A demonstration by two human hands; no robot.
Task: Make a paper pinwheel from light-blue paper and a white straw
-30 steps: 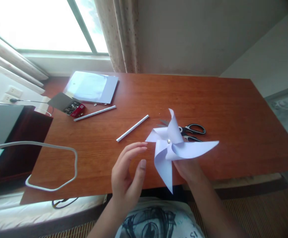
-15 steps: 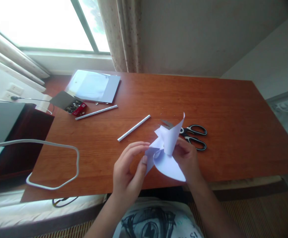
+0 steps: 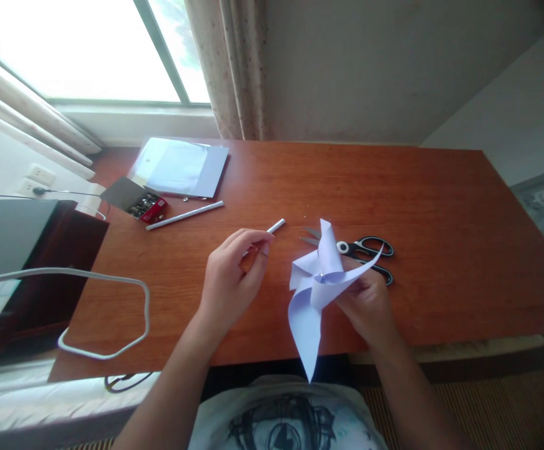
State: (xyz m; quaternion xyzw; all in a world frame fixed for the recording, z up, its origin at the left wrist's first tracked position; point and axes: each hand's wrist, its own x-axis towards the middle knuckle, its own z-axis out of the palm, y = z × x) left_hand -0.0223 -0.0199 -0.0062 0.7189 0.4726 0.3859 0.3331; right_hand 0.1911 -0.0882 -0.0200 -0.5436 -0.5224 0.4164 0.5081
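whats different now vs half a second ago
The left hand has let go of the paper pinwheel and moved forward to the nearer white stick; whether it grips that is unclear. The pinwheel, held in the right hand, has turned to show its front more. The scissors, farther white stick and red box stayed put.

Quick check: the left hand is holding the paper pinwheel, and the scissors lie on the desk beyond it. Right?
Not quite: the right hand holds the paper pinwheel, as the head view shows. The scissors do lie on the desk beyond it.
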